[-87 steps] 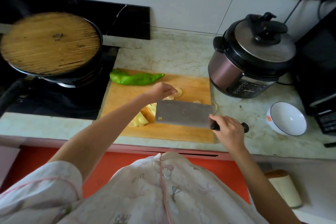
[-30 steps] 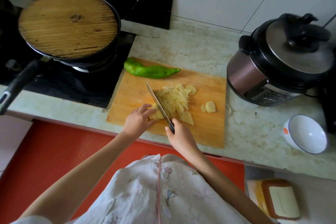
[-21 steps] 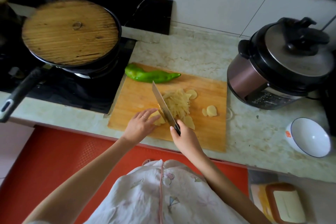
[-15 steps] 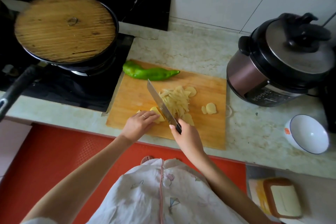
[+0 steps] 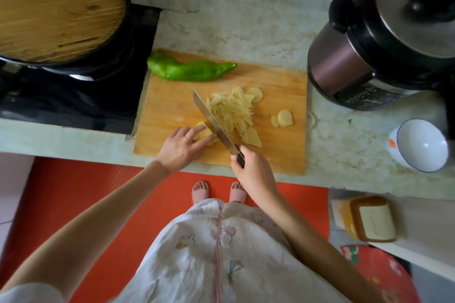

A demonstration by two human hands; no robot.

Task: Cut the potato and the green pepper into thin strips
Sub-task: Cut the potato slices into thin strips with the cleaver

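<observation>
On the wooden board (image 5: 278,152), my left hand (image 5: 181,146) presses straight fingers on pale potato slices (image 5: 205,133); my right hand (image 5: 251,172) grips the steel knife (image 5: 214,123) beside thin yellow strips (image 5: 231,112). The glossy green pepper (image 5: 189,70) lies whole behind.

Head view (wide-angle) looks steeply down — close over the cutting board (image 5: 167,106).

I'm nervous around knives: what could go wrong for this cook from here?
The left hand lies stretched over the potato slices, fingertips right beside the knife in the right hand; a slip could nick them. That small stack may also slide on the cutting board mid-cut.
</observation>
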